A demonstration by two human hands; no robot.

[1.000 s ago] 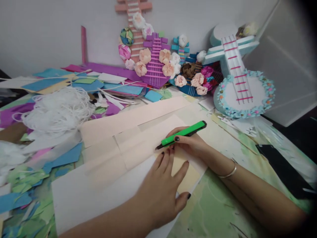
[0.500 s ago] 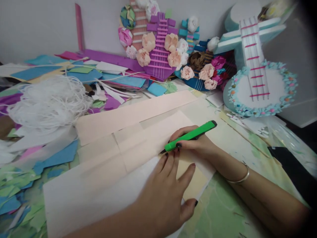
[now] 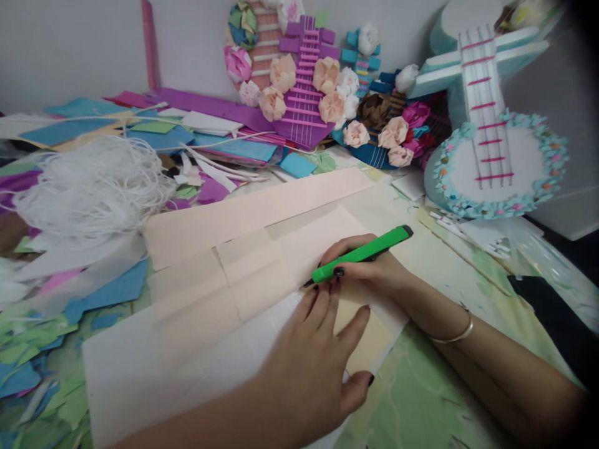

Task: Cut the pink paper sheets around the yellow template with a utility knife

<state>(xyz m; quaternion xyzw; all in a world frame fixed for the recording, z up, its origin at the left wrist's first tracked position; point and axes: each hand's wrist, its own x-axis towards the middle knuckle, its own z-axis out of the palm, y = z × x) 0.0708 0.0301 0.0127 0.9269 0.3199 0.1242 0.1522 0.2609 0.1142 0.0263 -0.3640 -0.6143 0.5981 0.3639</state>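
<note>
Covering most of the view, a green-stained surface [image 3: 421, 399] is seen strewn with paper. Across its middle, large peach sheets [image 3: 243, 218] are laid overlapping, with a white sheet [image 3: 154, 368] spread over their near part. To the left, a tangle of white cord [image 3: 88, 187] is heaped among blue, green and purple scraps [image 3: 107, 293]. Along the back wall, paper guitars decorated with folded paper flowers [image 3: 322, 81] are propped, and a pale blue guitar [image 3: 496, 156] with a flowered rim is leaned at the right.

The left hand [image 3: 309, 368] is pressed flat on the white sheet, its fingers [image 3: 322, 305] spread wide and holding nothing, their tips just beside the knife's point. The right hand [image 3: 369, 268] is rested on the peach sheets, its fingers closed narrowly around a green utility knife [image 3: 360, 254]. The knife is held at a slant, its rear end raised toward the right and its dark tip lowered to the paper at the left, where the white sheet's edge meets the peach sheet. A thin bracelet [image 3: 456, 333] is worn on the right wrist.
</note>
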